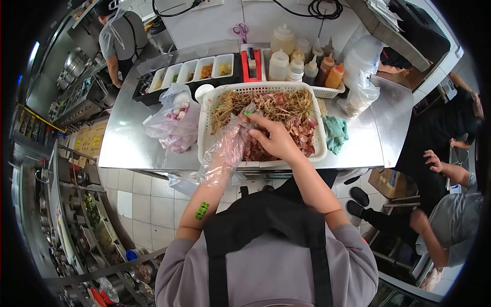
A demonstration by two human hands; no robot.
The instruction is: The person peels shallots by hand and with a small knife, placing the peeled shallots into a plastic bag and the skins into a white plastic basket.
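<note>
In front of me is a white plastic basket (203,134) filled with brownish stringy roots (230,102) and reddish shell-like peelings (302,140), which could be onion skins. My left hand (239,128) is over the basket's left half inside a loose clear plastic glove (225,146) that reaches down the forearm. Its fingers are partly hidden by the crumpled plastic and my other hand. My right hand (276,139), bare, pinches the glove near the left fingers. A small green patch shows by the fingertips, and another marks my left forearm.
Left of the basket lies a plastic bag (176,120) of pale bulbs. Behind stand a condiment tray (197,74), a red device (251,65) and several squeeze bottles (279,64). A green cloth (335,134) lies at right. A co-worker (123,38) stands back left; others are at right.
</note>
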